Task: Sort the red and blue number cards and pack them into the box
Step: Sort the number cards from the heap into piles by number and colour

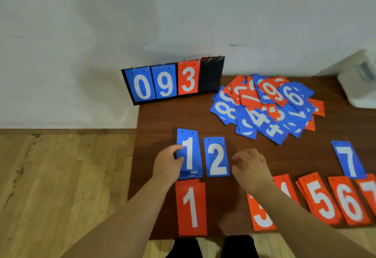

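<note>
On the near left of the dark brown wooden bench [162, 119], the left hand [168, 164] has its grip closed on a stack of blue rectangular number 1 cards [191, 152], with the thumb across the top card's face. Just right of the stack, a single blue number 2 card [216, 157] lies flat. The right hand [251, 169] hovers just right of that card, its grip loose and holding nothing, fingers lightly curled.

Along the near edge lie red cards. A red number 1 card [191, 207] sits just nearer than the blue stack, and a red number 3 card [261, 215] is partly under the right forearm. Farther right come a red number 5 card [320, 198], a red number 6 card [349, 202] and a red number 7 card [369, 192]. A blue number 7 card [349, 159] lies just beyond the last two.

Farther back, a loose heap of mixed red and blue cards [266, 107] is spread on the bench. At the far left corner stands a black flip scoreboard [210, 76] showing blue 0, blue 9 and red 3.
</note>
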Tool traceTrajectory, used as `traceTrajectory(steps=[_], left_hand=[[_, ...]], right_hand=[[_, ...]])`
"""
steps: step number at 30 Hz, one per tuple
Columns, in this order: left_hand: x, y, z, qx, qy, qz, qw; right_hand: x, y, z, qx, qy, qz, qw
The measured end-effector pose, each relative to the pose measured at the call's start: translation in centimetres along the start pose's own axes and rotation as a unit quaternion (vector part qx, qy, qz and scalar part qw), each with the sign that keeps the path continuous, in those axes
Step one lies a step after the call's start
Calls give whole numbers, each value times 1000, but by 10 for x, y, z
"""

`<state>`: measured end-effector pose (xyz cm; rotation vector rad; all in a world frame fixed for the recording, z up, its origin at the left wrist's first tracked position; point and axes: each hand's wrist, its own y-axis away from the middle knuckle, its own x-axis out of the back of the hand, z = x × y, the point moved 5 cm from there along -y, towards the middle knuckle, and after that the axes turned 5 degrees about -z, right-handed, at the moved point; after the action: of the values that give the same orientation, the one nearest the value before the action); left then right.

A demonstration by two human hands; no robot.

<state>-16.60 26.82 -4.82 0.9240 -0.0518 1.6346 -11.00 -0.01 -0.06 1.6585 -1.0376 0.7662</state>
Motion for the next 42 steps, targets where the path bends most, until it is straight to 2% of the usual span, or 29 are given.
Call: traceTrajectory(steps=[3,5,12,19,27,31,37,42], left_hand=[[-10,-1,-1,11,-179,3,984],[-10,2,-2,25,-218,22,975],[-18,9,51,-38,-246,48,967],[-78,-2,148,-103,-295,43,949],[-160,-18,242,-58,-345,66,934],[-181,-30,263,-41,-345,69,935],[-192,-59,274,-3,-357,57,932],[-179,-103,280,34,-335,57,940]], right_hand=[[1,-5,7,-3,-31,-3,1000],[3,-9,8,-5,-50,-7,999],[51,-14,42,-19,-70,12,997],[117,-41,146,-50,-24,66,996],[195,-101,253,-36,-8,78,996],[219,-137,291,-50,-13,48,998],[225,-188,314,-54,-44,-2,998],[210,-221,301,-41,-56,-40,997]])
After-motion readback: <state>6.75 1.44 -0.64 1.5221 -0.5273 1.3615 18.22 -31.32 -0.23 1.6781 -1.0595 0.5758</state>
